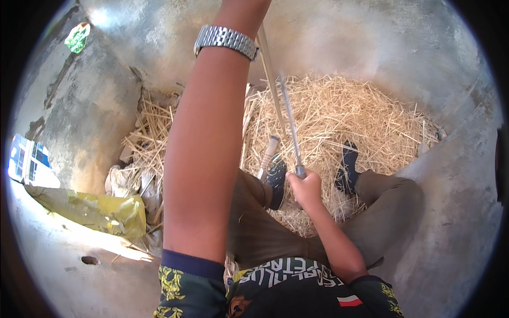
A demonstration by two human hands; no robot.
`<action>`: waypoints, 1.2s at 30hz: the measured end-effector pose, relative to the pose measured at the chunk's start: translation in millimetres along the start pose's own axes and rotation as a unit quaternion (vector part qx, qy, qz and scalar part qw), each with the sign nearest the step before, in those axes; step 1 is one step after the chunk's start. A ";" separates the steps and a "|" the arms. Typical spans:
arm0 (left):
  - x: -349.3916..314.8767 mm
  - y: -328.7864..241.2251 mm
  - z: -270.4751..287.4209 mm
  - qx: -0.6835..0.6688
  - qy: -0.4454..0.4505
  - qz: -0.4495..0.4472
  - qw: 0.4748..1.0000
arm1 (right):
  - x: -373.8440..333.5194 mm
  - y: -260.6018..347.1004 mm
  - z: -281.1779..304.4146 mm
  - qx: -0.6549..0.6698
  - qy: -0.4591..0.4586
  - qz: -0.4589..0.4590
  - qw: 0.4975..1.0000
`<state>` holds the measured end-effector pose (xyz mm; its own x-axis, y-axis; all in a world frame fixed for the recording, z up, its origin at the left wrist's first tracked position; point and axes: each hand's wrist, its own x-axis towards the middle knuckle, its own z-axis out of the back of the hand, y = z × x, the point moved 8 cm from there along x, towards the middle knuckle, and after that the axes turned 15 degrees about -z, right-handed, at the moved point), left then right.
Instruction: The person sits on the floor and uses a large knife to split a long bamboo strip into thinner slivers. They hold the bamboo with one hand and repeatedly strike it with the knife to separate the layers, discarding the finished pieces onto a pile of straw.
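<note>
My right hand (306,188) is closed around the dark handle of a knife (291,122), whose long thin blade points up and away from me. Just left of the blade, a slender pale strip of wood or cane (273,79) slants down from beside my left wrist; its upper end is hidden behind that arm. My left forearm (207,143), with a silver watch (228,41) on it, reaches up past the top of the head view, so the hand itself is outside the picture. Whether it holds the strip does not show.
A heap of straw or shavings (360,106) covers the floor around my feet. A wooden-handled tool (269,153) lies beside my left shoe (277,183). Yellow sheeting (106,212) and broken stalks (151,132) are at left. Concrete walls (328,37) surround me.
</note>
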<state>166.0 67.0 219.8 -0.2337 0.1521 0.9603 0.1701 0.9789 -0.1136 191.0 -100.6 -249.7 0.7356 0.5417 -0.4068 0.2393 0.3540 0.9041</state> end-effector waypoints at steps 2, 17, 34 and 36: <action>4.6 2.6 3.8 -0.010 -0.011 -0.025 1.000 | -13.0 18.0 5.9 0.032 -0.005 0.044 0.999; 5.9 -0.8 27.0 -0.029 -0.008 0.034 0.999 | -11.7 -0.1 -5.9 -0.004 -0.016 0.044 0.999; 6.1 18.0 14.6 -0.068 0.027 0.014 0.997 | -4.6 2.5 0.7 0.106 0.046 -0.039 0.992; 9.5 25.9 14.9 -0.047 0.024 0.019 0.998 | -9.5 10.2 -4.3 0.182 0.065 0.010 0.981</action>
<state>154.0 95.8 222.2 -0.1792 0.1793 0.9674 0.2669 0.9552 -0.1276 183.8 -98.9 -237.1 0.6611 0.6470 -0.3799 0.4534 0.0589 0.8893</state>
